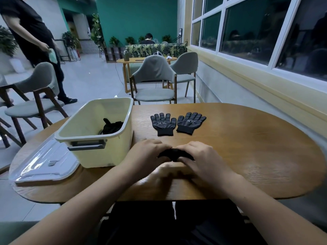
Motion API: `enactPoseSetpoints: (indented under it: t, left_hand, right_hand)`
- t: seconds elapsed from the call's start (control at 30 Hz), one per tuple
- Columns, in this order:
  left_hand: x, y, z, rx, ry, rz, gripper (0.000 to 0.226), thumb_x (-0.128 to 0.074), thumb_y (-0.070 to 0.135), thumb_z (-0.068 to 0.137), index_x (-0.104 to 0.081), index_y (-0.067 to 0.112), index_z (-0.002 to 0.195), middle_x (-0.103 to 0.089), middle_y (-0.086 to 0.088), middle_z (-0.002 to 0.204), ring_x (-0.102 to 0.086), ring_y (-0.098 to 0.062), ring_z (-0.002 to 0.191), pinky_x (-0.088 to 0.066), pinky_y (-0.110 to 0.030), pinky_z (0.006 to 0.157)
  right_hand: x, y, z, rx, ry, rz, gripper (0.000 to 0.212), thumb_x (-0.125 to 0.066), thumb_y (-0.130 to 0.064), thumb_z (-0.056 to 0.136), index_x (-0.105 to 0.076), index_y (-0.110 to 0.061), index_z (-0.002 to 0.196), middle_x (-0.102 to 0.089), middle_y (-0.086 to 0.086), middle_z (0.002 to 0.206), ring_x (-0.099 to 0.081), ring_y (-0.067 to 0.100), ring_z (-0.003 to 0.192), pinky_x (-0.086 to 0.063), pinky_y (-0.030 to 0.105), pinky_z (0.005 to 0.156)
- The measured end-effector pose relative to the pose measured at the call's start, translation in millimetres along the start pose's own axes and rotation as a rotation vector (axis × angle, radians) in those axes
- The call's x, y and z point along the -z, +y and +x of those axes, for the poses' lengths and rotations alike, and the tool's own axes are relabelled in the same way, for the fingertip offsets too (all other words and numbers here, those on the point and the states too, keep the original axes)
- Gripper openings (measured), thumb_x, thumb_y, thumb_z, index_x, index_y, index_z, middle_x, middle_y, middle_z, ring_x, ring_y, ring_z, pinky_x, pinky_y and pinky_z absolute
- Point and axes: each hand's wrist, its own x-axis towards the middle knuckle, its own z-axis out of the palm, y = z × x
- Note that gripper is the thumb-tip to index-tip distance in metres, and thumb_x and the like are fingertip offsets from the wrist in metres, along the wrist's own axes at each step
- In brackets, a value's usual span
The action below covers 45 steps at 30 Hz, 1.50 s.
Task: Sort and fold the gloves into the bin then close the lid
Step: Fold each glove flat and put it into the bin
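We have a small black glove bundle (172, 153) on the table (247, 156), close to the near edge and just right of the bin (99, 154). Our left hand (146, 152) and right hand (200, 156) bear down on it from either side, fingers (187, 147) curled over the dark cloth and grasping it. Most of the bundle is hidden beneath them, so we cannot tell how neat the fold is.

We judge the thing light, soft and limp, a knit that will likely spring open if let go. It is best taken across the fold, pinched top and bottom, not by a loose end. Going by the dotted palms of the others, it should grip and not slip.

Farther back lie two flat gloves (163, 123), side by side, palms up, cuffs toward us, close to touching. The bin stands open, with dark gloves (112, 127) in it toward its right wall. Its tall right wall stands between the bundle and the opening, so we would have to lift over the rim. The clear lid (46, 161) lies flat left of the bin, at the table's edge. Chairs (154, 85) and a standing person (35, 36) are well apart, beyond the table.
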Motion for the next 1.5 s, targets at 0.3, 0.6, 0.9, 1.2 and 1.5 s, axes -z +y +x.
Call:
enactPoseSetpoints:
  t: [0.3,0.6,0.9,1.2,1.5]
  left_hand:
    - [110,-28,12,0.03,0.11,0.001,0.034,-0.08,0.046,0.091,-0.076,0.035,0.123,-0.076,0.015,0.099,-0.065,-0.007,0.083,-0.053,-0.029,0.073]
    - [180,-100,-20,0.236,0.04,0.116,0.032,-0.087,0.031,0.085,-0.08,0.028,0.116,-0.079,0.011,0.097,-0.073,-0.011,0.087,-0.058,-0.025,0.084]
    - [186,-149,-42,0.429,-0.157,0.083,0.027,-0.089,0.034,0.082,-0.08,0.037,0.108,-0.077,0.019,0.092,-0.072,-0.004,0.089,-0.061,-0.041,0.089]
    - [186,-144,-42,0.507,-0.382,-0.062,0.032,-0.082,0.044,0.09,-0.074,0.041,0.121,-0.077,0.02,0.107,-0.071,0.001,0.103,-0.057,-0.028,0.093]
    - [178,-113,-9,0.391,-0.137,-0.032,0.027,-0.071,0.044,0.096,-0.075,0.033,0.12,-0.075,0.017,0.109,-0.069,-0.005,0.102,-0.057,-0.032,0.09]
  right_hand:
    - [41,-46,87,0.123,0.111,0.081,0.027,-0.071,-0.036,0.098,-0.075,-0.027,0.123,-0.072,-0.005,0.098,-0.066,0.018,0.088,-0.055,0.044,0.077]
    - [11,-120,182,0.132,0.017,0.132,0.029,-0.076,-0.037,0.095,-0.078,-0.022,0.119,-0.078,0.004,0.102,-0.068,0.023,0.094,-0.057,0.04,0.084]
    - [-30,-157,219,0.068,-0.156,0.142,0.025,-0.079,-0.036,0.09,-0.079,-0.022,0.11,-0.074,-0.002,0.101,-0.067,0.018,0.094,-0.062,0.04,0.084]
    - [-21,-151,210,0.107,-0.257,0.155,0.038,-0.074,-0.05,0.094,-0.078,-0.021,0.118,-0.077,-0.004,0.11,-0.07,0.014,0.102,-0.06,0.039,0.091]
    - [17,-101,205,0.083,-0.075,0.184,0.016,-0.072,-0.028,0.098,-0.08,-0.019,0.107,-0.076,-0.005,0.099,-0.069,0.011,0.094,-0.059,0.034,0.091]
